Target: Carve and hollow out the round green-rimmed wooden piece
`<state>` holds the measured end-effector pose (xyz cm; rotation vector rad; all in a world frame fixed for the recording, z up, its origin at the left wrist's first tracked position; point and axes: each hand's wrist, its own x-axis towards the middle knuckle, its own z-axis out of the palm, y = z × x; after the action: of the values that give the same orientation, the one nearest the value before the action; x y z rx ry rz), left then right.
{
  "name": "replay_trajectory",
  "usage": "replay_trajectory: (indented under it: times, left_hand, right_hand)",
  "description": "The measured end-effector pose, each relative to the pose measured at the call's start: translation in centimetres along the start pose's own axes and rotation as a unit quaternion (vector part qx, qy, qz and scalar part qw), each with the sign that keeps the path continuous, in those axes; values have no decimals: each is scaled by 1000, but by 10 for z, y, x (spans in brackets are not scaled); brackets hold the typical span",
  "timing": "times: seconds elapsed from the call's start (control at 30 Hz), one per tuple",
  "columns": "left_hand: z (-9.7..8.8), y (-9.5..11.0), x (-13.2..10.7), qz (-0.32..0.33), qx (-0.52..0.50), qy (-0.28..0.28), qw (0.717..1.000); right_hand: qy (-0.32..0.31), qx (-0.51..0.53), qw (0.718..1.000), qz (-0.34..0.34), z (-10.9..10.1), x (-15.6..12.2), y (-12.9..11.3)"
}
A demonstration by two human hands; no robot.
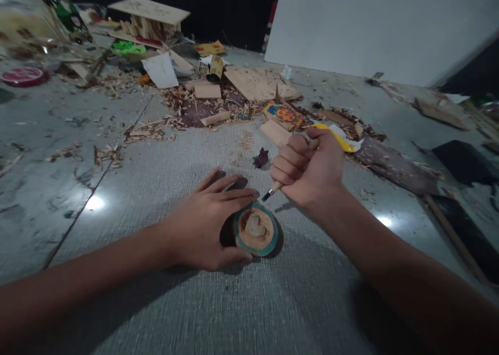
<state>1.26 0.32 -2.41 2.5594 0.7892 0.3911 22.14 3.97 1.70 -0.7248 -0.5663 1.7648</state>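
A small round wooden disc [256, 229] lies flat on the grey surface, its rim blue-green. Inside the rim the wood is carved away, leaving a raised shape in the middle. My left hand [205, 222] steadies it from the left, thumb at the near edge and forefinger at the far edge, the other fingers spread. Just beyond the disc, to its upper right, my right hand [304, 162] makes a fist round the wooden handle of a carving chisel [273, 190]. The chisel's dark metal tip points down-left towards the disc, apart from it.
Wood shavings [187, 103] and offcuts are strewn across the back, with a flat board [259, 83] among them. Behind stands a small wooden model [148, 17]. A dark scrap [261, 158] lies past the disc. Grey cloth [397, 162] and a black flat object [468, 230] are on the right.
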Motion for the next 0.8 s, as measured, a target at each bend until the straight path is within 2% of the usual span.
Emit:
replay_trajectory:
  times: [0.1,0.2,0.33,0.47,0.63,0.7,0.8]
  left_hand:
    - [1,0,0,-9,9,0,1000]
    - [1,0,0,-12,8,4,1000]
    - [0,0,0,-10,-2,-2,1000]
    - [-1,-1,1,2,-15,-4,1000]
    - [-1,-3,1,11,-24,-3,1000]
    - [-1,-3,0,9,-21,-5,1000]
    - [-2,-3,0,9,-17,-12,1000]
  right_hand:
    - [-121,-65,990,-23,3,-8,2]
    - [-223,-112,968,-32,8,-14,10]
    - [-313,-144,938,-34,11,-15,19]
    - [-345,-164,923,-55,11,-19,24]
    - [-305,-246,912,-117,13,-31,28]
    - [-307,-262,907,-116,14,-32,27]
    - [-331,-229,912,-80,16,-27,24]
